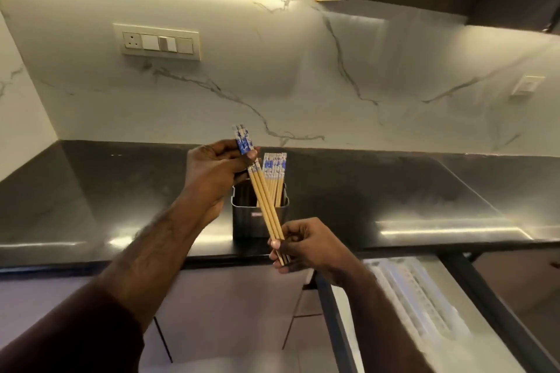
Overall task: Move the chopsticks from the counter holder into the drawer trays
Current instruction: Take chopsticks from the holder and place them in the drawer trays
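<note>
A small bundle of wooden chopsticks (266,204) with blue-and-white patterned tops slants in front of the holder. My left hand (212,172) grips its patterned top end, and my right hand (303,244) pinches its thin lower tips. Behind it, a dark metal holder (245,221) stands on the black counter (378,191) with several more chopsticks (274,175) upright inside. At the lower right, the open drawer (472,297) shows pale plastic trays (415,291).
A marble-look backsplash rises behind the counter, carrying a switch plate (157,42) at the left and a small socket (526,85) at the right. Dark upper cabinets hang overhead. Grey cabinet fronts (230,306) sit under the counter, left of the drawer.
</note>
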